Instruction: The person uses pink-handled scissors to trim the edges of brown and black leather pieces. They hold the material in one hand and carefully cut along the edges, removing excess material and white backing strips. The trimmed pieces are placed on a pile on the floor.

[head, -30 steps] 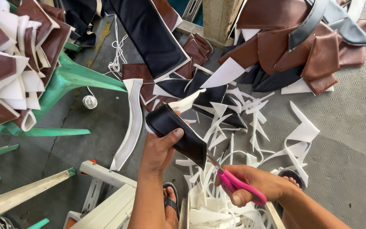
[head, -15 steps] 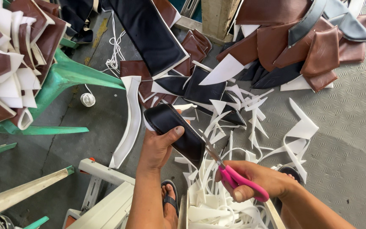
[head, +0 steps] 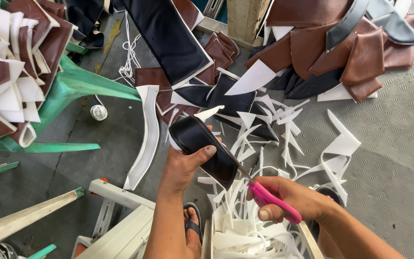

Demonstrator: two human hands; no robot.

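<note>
1. The floor (head: 398, 158) is carrying everything: grey, studded metal, littered with white trimmings (head: 283, 129) fanning out from the middle. Cut strips are best left to drop clear here rather than gathering under the blades.
2. A green chair (head: 77, 86) at the left is bearing a stack of brown and white pieces (head: 5, 72); more brown pieces (head: 341, 48) are lying heaped at the upper right, well apart from the hands.
3. A long black panel (head: 168, 38) is lying at the top centre, and a white strip (head: 147, 129) is curving down beside it.
4. The black piece (head: 202, 146) is being held up in the middle of the view, above the floor, tilted down to the right, its pale edge facing the blades.
5. The left hand (head: 183, 165) is gripping that piece from below, thumb pressed over its face. Judging by this, holding it taut and turning the piece, not the blades, should be keeping the cut even.
6. The right hand (head: 293, 199) is closed round the pink scissors (head: 264, 192), fingers through the handles.
7. The blades are meeting the lower end of the piece, just beside its seam; how far apart they stand is too small to tell. Cutting close to the stitching without nicking it looks like the point to be watching.
</note>
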